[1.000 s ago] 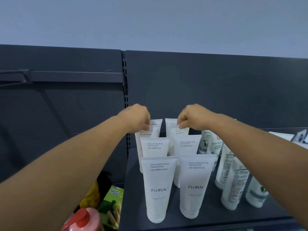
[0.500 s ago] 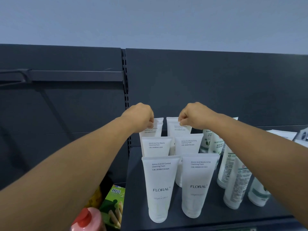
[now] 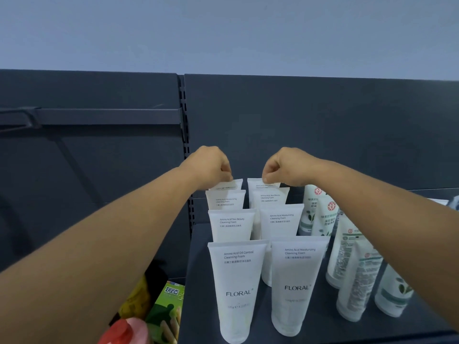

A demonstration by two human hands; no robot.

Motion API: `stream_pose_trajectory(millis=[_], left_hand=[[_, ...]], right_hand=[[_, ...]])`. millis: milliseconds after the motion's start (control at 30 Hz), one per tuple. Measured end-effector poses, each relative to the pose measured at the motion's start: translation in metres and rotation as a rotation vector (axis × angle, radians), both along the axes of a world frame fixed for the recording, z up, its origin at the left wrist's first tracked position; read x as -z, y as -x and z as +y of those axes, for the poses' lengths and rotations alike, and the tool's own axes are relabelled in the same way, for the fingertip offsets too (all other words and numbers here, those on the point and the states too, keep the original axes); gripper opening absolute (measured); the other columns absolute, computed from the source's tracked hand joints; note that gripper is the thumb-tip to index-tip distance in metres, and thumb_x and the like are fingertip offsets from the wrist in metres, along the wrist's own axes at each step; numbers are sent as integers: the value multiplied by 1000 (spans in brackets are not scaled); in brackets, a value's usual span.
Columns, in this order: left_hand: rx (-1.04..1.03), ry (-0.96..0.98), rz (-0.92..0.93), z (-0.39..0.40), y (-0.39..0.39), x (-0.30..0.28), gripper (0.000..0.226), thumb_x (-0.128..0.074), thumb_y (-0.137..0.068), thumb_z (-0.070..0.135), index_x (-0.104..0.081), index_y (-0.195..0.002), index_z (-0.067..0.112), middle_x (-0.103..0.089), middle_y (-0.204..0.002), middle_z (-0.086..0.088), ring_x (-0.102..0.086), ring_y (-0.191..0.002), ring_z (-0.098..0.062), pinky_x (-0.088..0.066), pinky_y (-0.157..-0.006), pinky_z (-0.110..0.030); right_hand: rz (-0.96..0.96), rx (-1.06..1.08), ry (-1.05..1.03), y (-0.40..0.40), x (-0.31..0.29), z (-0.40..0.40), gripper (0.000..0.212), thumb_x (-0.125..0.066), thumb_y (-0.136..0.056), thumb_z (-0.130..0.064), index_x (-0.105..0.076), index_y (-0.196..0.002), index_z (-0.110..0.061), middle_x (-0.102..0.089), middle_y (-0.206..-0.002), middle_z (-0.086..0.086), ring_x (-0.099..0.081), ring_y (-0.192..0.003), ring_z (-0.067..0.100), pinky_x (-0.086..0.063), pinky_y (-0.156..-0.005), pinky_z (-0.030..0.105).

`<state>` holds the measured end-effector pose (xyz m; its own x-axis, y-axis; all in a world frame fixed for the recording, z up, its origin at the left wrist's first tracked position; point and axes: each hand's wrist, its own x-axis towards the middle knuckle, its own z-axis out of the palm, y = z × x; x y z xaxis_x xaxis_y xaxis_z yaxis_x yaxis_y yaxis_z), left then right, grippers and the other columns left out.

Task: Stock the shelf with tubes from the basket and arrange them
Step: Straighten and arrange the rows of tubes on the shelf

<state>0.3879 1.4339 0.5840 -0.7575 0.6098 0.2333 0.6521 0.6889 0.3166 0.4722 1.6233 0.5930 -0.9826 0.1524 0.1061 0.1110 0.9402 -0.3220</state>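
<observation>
White FLORAL tubes stand cap-down in two rows on the dark shelf (image 3: 198,306), running from front to back. My left hand (image 3: 211,167) pinches the top edge of the rearmost tube of the left row (image 3: 229,186). The fingers of my right hand (image 3: 285,167) are closed on the top edge of the rearmost tube of the right row (image 3: 258,184). Front tubes read "Oil Control" (image 3: 236,289) and "Moisturizing" (image 3: 295,284). No basket is in view.
Green-printed white tubes (image 3: 347,269) stand to the right on the same shelf, under my right forearm. Lower left, off the shelf, a green snack box (image 3: 169,309), a yellow packet (image 3: 136,299) and a pink bottle with a red cap (image 3: 124,331) show. A dark back panel (image 3: 323,132) rises behind.
Both hands stay pinched on the rearmost tubes. A further tube top now shows in each row, as the rear tubes stand a little higher and farther back.
</observation>
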Motion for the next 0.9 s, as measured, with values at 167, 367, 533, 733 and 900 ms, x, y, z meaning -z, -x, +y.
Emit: stream_pose_trajectory(millis=[167, 367, 533, 733, 900], left_hand=[[-41, 109, -4, 10, 13, 4, 13, -70, -85, 23, -73, -97, 19, -70, -103, 3, -66, -94, -19, -55, -87, -36], [-56, 227, 98, 23, 23, 4, 21, -61, -86, 11, -67, -105, 16, -67, -109, -3, -63, -86, -21, -55, -76, -33], [37, 278, 52, 21, 25, -2, 37, -46, -91, -2, -64, -118, 16, -63, -114, -3, -65, -84, -21, -52, -74, -27], [124, 425, 191, 18, 32, -7, 31, -64, -88, 15, -63, -119, 18, -56, -119, -1, -55, -110, -23, -46, -83, -29], [126, 445, 210, 22, 35, -4, 19, -65, -88, 24, -62, -105, 16, -61, -108, 0, -56, -97, -20, -43, -73, -28]], right_hand=[[23, 32, -78, 18, 4, 1, 17, -67, -87, -15, -71, -104, -17, -62, -96, -10, -59, -95, 13, -49, -84, 26], [-25, 53, -163, 37, 15, 5, 14, -69, -82, -11, -67, -74, -22, -70, -92, -2, -66, -89, 19, -53, -73, 29], [3, 37, -206, 42, 18, 5, 14, -66, -84, -9, -67, -74, -20, -69, -88, -2, -65, -85, 19, -49, -67, 28], [6, 23, -183, 42, 16, 6, 9, -65, -85, -8, -72, -83, -14, -70, -91, -3, -63, -85, 15, -51, -72, 28], [0, 19, -188, 43, 16, 8, 7, -68, -85, -12, -70, -80, -16, -72, -96, -1, -65, -89, 17, -54, -78, 30]])
